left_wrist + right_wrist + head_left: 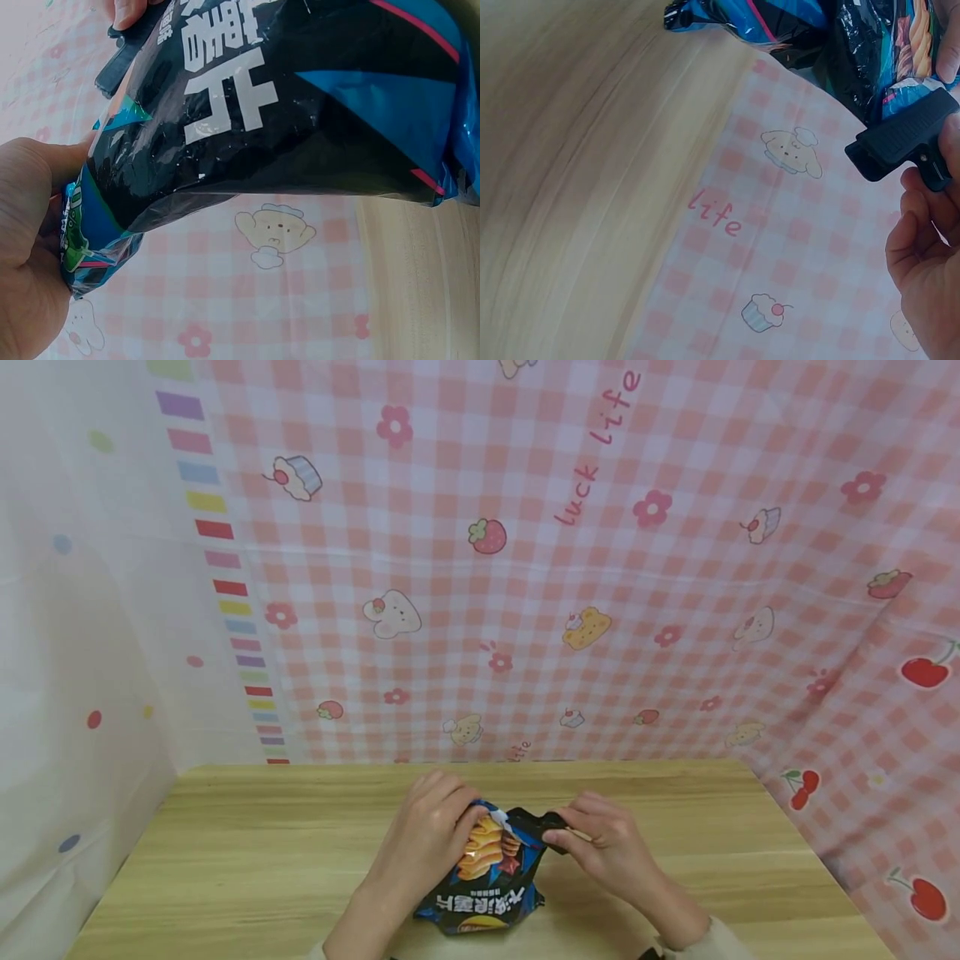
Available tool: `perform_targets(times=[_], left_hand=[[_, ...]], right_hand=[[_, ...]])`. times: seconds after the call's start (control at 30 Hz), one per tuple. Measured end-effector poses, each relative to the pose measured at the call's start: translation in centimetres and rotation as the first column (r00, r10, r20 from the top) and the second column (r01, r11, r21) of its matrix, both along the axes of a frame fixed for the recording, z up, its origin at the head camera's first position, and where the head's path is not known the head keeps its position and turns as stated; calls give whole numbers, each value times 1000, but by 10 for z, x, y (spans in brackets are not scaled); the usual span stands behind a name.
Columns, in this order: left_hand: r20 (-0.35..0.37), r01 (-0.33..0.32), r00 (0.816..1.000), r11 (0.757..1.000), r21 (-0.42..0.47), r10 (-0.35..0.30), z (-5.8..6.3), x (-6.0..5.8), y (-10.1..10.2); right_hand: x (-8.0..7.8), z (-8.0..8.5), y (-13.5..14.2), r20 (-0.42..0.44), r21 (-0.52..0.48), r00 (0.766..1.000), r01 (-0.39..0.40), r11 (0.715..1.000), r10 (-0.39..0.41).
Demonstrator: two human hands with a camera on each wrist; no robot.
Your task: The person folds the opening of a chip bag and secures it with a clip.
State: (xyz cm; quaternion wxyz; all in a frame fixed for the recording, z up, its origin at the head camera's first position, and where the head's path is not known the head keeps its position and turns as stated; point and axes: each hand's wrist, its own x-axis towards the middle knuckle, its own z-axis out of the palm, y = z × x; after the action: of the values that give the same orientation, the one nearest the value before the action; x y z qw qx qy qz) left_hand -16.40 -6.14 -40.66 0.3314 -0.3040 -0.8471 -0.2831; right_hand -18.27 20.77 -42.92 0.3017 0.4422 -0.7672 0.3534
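A black and blue bag of potato chips with wavy chips pictured on it stands tilted over the table. My left hand holds its upper left edge, the thumb on the front; the left wrist view shows this hand at the bag's end. My right hand pinches a black clip by its handles, at the bag's top right corner. In the right wrist view the wide clip lies against the bag's top edge; whether it bites the film I cannot tell.
The bag is above a light wood-grain table. Behind the table hangs a pink checked cloth with cartoon prints. A white dotted cloth hangs at the left, and a cherry-printed one at the right.
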Motion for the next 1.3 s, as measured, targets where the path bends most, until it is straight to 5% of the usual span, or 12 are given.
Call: perform_targets(times=[0.6,0.87,1.13,1.3], left_hand=[[-15,39,999,999,8,-39,-2,-2,-2],[-46,49,998,999,11,-49,-3,-3,-2],[-56,30,998,1000,-7,-30,-2,-4,-1],[-60,13,998,1000,-14,-14,-1,-5,-4]], right_hand=[[-7,7,-25,-12,-9,999,-37,999,37],[-9,6,-29,81,-6,996,-40,999,41],[-4,3,-27,283,27,958,44,999,-50],[-2,2,-23,391,61,904,160,985,-171]])
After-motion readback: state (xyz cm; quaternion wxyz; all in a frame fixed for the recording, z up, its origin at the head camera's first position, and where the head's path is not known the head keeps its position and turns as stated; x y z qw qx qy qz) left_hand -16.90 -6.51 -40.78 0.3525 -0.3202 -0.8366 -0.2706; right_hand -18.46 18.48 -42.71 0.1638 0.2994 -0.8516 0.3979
